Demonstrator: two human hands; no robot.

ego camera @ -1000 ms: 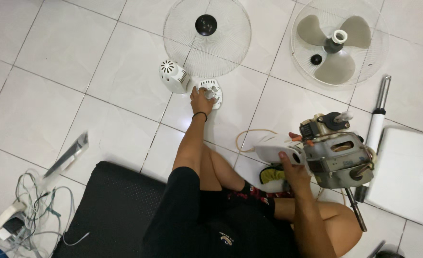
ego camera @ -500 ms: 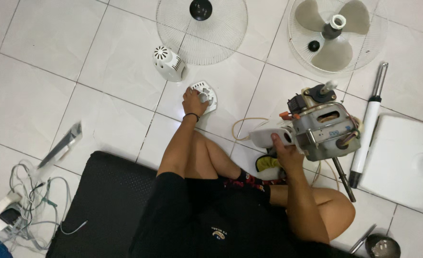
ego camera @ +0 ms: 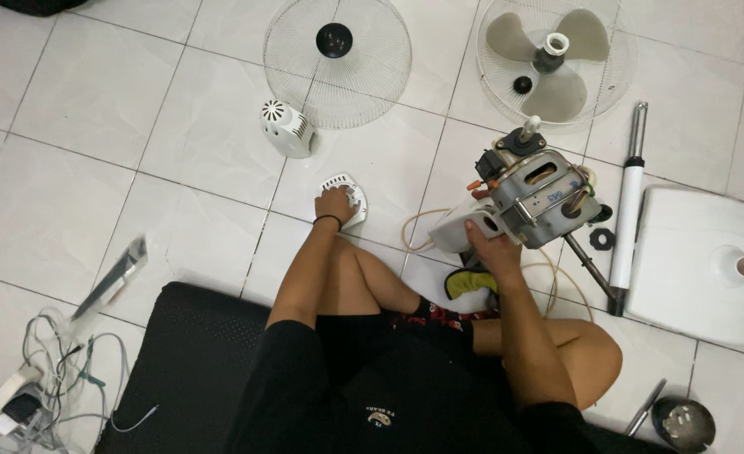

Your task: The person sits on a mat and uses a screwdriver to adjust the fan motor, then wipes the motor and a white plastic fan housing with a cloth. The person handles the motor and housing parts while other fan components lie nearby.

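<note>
Since a second ago the left hand (ego camera: 335, 204) has drawn the small white vented cover (ego camera: 346, 195) back along the tiled floor (ego camera: 178, 143), away from the wire front grille (ego camera: 336, 60) and the white motor cap (ego camera: 285, 129) it lay beside; the fan motor (ego camera: 538, 197) has tipped further, its shaft end pointing up and away. The left arm reaches straight forward over the knee, palm down, fingers curled over the cover and pressing it to the tile. The right hand (ego camera: 489, 244) is raised at the person's right, fingers wrapped around the motor's white neck piece (ego camera: 466, 229), thumb on top, holding the motor off the floor near the white pole (ego camera: 628, 197) and white base (ego camera: 708, 269).
</note>
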